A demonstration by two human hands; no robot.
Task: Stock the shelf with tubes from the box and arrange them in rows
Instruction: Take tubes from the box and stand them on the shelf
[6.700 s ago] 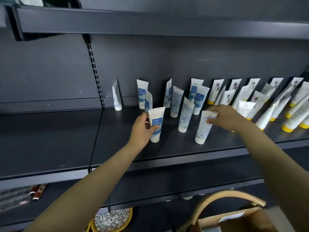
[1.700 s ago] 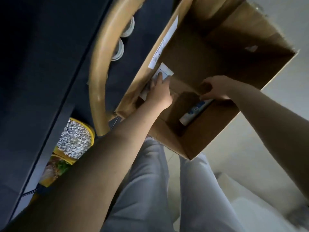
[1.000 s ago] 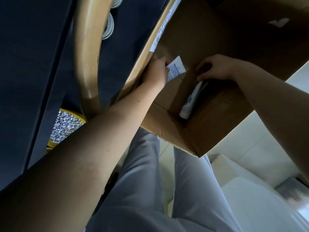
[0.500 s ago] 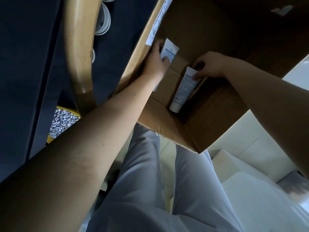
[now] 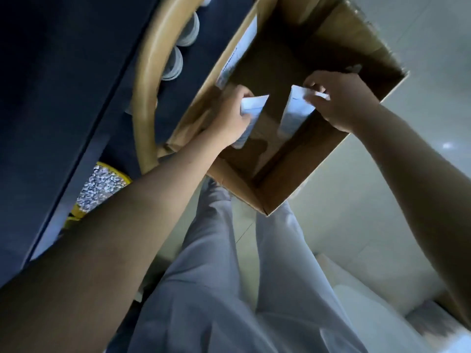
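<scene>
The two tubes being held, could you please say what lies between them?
Head view: only bare cardboard of the box lies between the left tube, in the left hand, and the right tube, in the right hand.

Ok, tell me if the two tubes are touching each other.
Apart: the head view shows bare box floor between the left tube and the right tube.

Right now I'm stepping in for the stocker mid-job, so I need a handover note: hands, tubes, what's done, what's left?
Left hand grips a white plastic squeeze tube; right hand pinches a second white tube by its flat end.
Both tubes are over the open brown cardboard box.
Done: two tubes picked up.
Left: carry them to the dark shelf unit and stand them in rows.
No other tube shows in the box, though its bottom is dim.
</scene>
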